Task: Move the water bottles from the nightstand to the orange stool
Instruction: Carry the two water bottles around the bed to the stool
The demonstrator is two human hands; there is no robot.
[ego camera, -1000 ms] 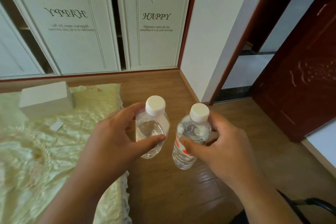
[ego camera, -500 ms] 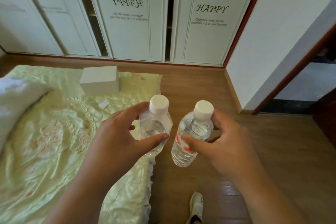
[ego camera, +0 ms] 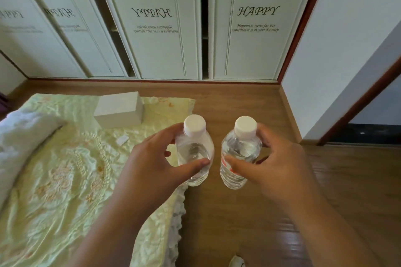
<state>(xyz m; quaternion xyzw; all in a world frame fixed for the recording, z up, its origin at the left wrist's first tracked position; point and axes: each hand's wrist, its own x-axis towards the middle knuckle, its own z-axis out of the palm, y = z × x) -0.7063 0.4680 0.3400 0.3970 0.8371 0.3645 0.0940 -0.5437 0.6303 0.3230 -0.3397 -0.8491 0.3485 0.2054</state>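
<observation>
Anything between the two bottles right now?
Nothing. In the head view the left bottle and right bottle are held apart, and only bare wood floor shows through the gap.

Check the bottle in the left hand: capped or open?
Capped. A white cap sits on the neck of the bottle that the left hand grips.

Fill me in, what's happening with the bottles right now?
A person is carrying both at once: the left hand grips one water bottle, the right hand grips the other water bottle. Both are upright, capped, held over the wooden floor beside the bed. No nightstand or orange stool is in view.
</observation>
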